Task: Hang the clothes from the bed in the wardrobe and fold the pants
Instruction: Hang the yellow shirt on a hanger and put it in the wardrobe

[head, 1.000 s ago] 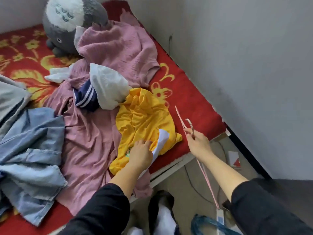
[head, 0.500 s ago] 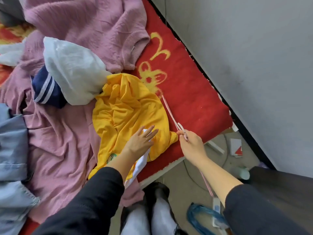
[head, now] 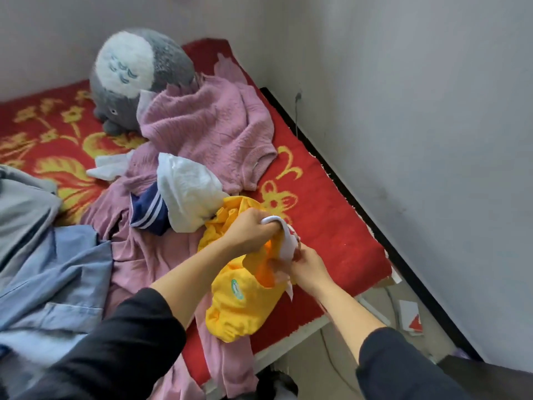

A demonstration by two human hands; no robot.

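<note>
The yellow shirt (head: 239, 310) lies bunched at the near edge of the bed (head: 331, 226), with its upper part lifted. The left hand (head: 251, 230) grips its white collar (head: 287, 246) from above. The right hand (head: 310, 267) is just beside the left, fingers curled into the shirt fabric below the collar. A pink sweater (head: 207, 125) lies farther back.

Ok, black long sleeves on me: L sleeve (head: 129, 336) & R sleeve (head: 403, 368), plain fabric, stopping mid-forearm; L hand (head: 248, 229), R hand (head: 308, 267) bare.
</note>
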